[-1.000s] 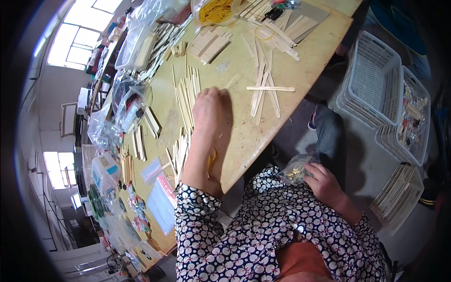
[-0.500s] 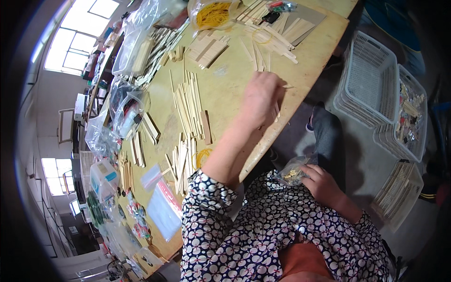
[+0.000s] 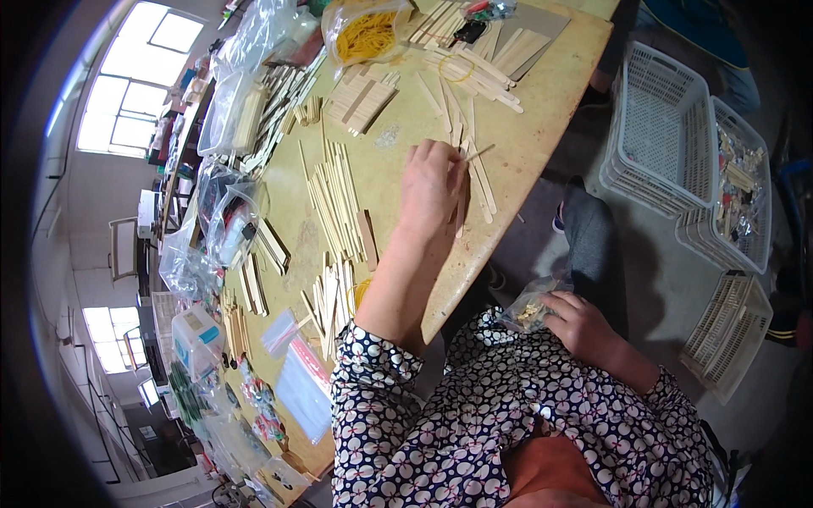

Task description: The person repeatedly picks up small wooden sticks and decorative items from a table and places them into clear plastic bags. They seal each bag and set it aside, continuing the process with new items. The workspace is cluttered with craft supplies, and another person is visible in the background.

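Left hand (image 3: 430,186): centre of the frame, low over the bench (image 3: 508,135), back of the hand up. Fingers bent and drawn together, closed on one stick (image 3: 481,153). The stick's free end juts out to the right past the fingertips; its other end is hidden by the hand.

Loose sticks (image 3: 484,193) lie fanned beside and partly behind the left hand, upper centre, some crossing one another (contact between these and the fingers: cannot tell).

Right hand (image 3: 586,328): right of centre, lower half of the frame, off the bench. Fingers half curled, gripping the near side of a clear bag (image 3: 525,315); thumb not clearly seen. Small gold-coloured pieces show through the bag, which sits over the shirt's (image 3: 508,398) front edge.

Left of the left hand: a row of thin rods (image 3: 337,199), with a brown strip (image 3: 367,240) at its lower right end. Below these, more rods and some yellow bands (image 3: 362,292) near the left forearm. Upper centre: a flat block (image 3: 360,100) of sticks side by side; above it, an open pouch (image 3: 368,35) of yellow bands. Right of the frame: white crates (image 3: 621,165) on the floor.
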{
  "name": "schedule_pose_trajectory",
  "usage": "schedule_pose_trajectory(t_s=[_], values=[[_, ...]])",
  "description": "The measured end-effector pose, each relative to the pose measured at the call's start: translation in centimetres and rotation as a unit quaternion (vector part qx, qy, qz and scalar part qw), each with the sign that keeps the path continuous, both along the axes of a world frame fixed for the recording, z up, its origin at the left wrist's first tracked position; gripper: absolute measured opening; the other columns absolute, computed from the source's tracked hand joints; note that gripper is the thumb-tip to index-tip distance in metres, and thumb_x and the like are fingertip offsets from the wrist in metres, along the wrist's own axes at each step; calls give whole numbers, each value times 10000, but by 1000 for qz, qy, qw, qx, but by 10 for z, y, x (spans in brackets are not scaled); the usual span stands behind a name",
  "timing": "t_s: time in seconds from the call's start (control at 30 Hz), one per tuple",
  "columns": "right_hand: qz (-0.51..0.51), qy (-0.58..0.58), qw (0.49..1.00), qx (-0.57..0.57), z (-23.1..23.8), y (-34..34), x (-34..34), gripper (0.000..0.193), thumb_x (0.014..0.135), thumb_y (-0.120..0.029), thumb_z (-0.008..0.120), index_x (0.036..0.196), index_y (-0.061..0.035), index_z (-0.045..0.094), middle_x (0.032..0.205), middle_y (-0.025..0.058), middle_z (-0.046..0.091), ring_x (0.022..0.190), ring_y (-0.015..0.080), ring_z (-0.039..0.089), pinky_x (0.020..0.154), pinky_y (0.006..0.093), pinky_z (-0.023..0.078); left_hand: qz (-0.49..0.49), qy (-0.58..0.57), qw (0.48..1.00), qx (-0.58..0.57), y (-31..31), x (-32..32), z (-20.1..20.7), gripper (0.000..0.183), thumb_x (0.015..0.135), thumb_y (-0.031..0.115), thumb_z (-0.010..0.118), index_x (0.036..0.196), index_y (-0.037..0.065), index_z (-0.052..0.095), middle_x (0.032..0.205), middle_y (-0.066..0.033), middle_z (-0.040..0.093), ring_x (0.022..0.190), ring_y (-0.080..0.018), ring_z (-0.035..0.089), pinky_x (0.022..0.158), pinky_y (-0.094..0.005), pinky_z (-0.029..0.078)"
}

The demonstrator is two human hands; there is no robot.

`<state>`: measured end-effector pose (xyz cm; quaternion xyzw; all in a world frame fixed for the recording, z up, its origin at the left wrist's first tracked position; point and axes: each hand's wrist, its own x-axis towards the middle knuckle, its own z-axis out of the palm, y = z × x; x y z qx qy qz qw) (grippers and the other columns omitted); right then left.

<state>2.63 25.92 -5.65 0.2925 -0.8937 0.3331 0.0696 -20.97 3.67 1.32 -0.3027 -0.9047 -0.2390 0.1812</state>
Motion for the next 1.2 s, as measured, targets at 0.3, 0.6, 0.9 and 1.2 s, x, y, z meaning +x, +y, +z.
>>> schedule_pose_trajectory(t_s=[0.3,0.6,0.9,1.2], values=[[-7,7,1000,1,-6,-1,0,125,772,-107,582,798,6,630,1117,178,657,1084,313,616,901,393,535,117,-196,970,82,-11,-3,5,238,936,226,652,921,0,578,819,-207,651,763,-344,653,685,-396,508],[-3,2,1000,9,-10,-1,2,121,780,-105,574,803,-2,632,1125,167,657,1089,316,615,921,397,526,95,-211,971,55,-42,-16,-9,262,863,255,718,836,5,645,730,-183,670,666,-325,658,653,-392,521],[4,-5,1000,26,-8,-2,1,131,788,-104,575,837,-5,643,1149,161,649,1098,305,609,934,395,520,120,-288,949,35,-35,-8,1,263,882,237,684,815,2,587,677,-65,569,648,-115,488,612,-319,448],[-5,-6,1000,22,-10,-2,2,132,791,-102,574,841,-3,644,1144,162,649,1097,303,609,941,395,516,61,-528,786,316,-55,-24,1,257,936,280,656,1038,51,597,757,19,574,634,-66,485,563,-227,397]])
